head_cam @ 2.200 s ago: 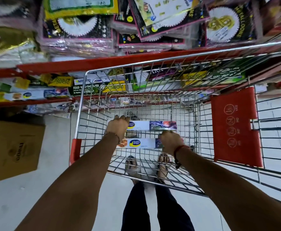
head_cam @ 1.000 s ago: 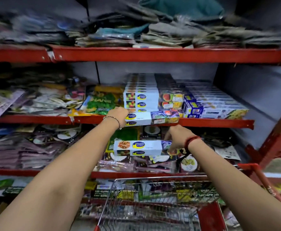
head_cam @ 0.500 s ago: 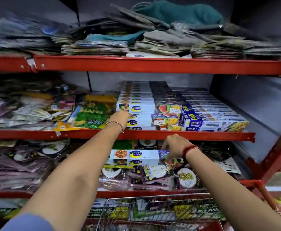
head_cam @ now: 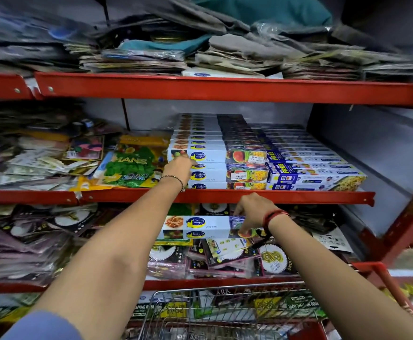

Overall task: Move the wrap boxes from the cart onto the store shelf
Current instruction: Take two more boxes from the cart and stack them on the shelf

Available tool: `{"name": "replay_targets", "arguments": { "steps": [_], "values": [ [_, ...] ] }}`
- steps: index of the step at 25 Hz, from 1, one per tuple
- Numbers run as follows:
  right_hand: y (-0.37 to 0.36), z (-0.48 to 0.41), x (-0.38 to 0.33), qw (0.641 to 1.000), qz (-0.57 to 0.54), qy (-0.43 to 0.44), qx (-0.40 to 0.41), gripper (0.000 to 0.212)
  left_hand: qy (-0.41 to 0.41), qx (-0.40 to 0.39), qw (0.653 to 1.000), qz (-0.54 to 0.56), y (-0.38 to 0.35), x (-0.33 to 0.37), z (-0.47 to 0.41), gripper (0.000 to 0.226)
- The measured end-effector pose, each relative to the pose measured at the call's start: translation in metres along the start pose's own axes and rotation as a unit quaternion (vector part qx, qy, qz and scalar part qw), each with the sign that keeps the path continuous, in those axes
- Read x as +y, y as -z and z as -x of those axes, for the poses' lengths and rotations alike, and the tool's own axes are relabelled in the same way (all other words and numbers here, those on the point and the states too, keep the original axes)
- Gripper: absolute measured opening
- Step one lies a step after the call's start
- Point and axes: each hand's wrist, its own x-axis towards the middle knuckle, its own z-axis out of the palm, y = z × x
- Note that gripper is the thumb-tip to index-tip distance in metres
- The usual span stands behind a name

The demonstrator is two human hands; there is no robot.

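A stack of white and blue wrap boxes [head_cam: 210, 155] fills the middle of the middle shelf [head_cam: 298, 196]. My left hand [head_cam: 178, 166] is against the stack's left end, fingers still closed on the end of one wrap box [head_cam: 210, 175] that lies in the stack's front column. My right hand [head_cam: 252, 212] grips the right end of a second wrap box [head_cam: 200, 227], held level in the air just below the middle shelf's red edge, in front of the lower shelf. The wire cart [head_cam: 225, 315] stands at the bottom; its inside is mostly out of view.
Blue boxes marked FREE [head_cam: 311, 173] lie to the right of the stack. Green balloon packs [head_cam: 129, 165] lie to its left. Folded cloths and packets [head_cam: 225, 50] cover the top shelf. Plastic-wrapped plate packs [head_cam: 225, 256] fill the lower shelf. A red upright [head_cam: 406, 224] stands at the right.
Both hands lifted a wrap box each out of the cart. The left box went up and forward into the stack on the middle shelf; the right box stays held below the shelf edge.
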Motion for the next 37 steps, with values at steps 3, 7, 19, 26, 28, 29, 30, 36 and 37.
{"name": "replay_targets", "arguments": {
  "steps": [3,7,19,26,28,29,30,36,37],
  "values": [
    [0.001,-0.001,0.000,1.000,-0.001,-0.002,0.008,0.046,-0.015,0.017,1.000,-0.003,0.007,-0.001,0.013,0.053],
    [0.020,0.000,0.000,0.999,0.001,-0.006,0.041,0.047,-0.083,0.051,0.995,-0.007,0.024,-0.013,0.034,0.042],
    [0.111,-0.040,0.004,0.986,0.059,-0.016,0.152,0.060,-0.108,0.081,0.986,-0.095,0.051,-0.035,0.048,0.056],
    [0.092,-0.066,0.004,0.976,0.085,-0.025,0.199,0.041,-0.010,0.055,0.998,-0.011,0.019,-0.029,0.019,0.049],
    [0.087,-0.068,0.006,0.972,0.070,-0.024,0.221,0.030,0.001,0.055,0.998,0.006,0.015,-0.030,0.012,0.045],
    [0.084,-0.069,0.007,0.971,0.064,-0.023,0.229,0.029,0.006,0.058,0.998,0.013,0.012,-0.030,0.009,0.044],
    [0.083,-0.070,0.008,0.970,0.060,-0.022,0.234,0.028,0.008,0.062,0.998,0.021,0.010,-0.030,0.007,0.044],
    [0.065,-0.075,0.031,0.946,-0.087,0.012,0.311,0.053,0.062,0.103,0.975,0.185,-0.004,-0.033,0.004,0.066],
    [0.060,-0.074,0.038,0.927,-0.167,-0.012,0.335,0.066,0.099,0.103,0.957,0.254,-0.003,-0.032,0.003,0.078]
  ]
}}
